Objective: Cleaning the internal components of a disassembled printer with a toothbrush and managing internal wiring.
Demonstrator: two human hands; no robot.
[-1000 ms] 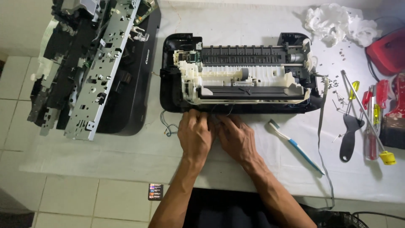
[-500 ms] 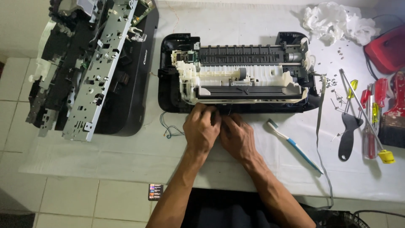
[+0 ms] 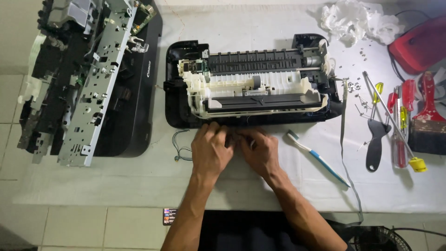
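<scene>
An opened printer base point(image 3: 253, 88), black shell with a white inner frame and a roller bar, lies on a white sheet in front of me. My left hand point(image 3: 210, 151) and my right hand point(image 3: 260, 151) meet at its front edge, fingers curled together over something small that the hands hide. Thin wires point(image 3: 181, 148) trail on the sheet just left of my left hand.
A removed printer part with a metal frame point(image 3: 93, 79) lies at the left. A blue-and-white toothbrush point(image 3: 318, 157) lies right of my hands. Screwdrivers point(image 3: 399, 125), a black-handled tool point(image 3: 374, 144), loose screws, a brush and crumpled tissue point(image 3: 355, 21) fill the right side.
Both hands have moved a little forward to the printer's front edge and stay pressed together there. The view has shifted slightly.
</scene>
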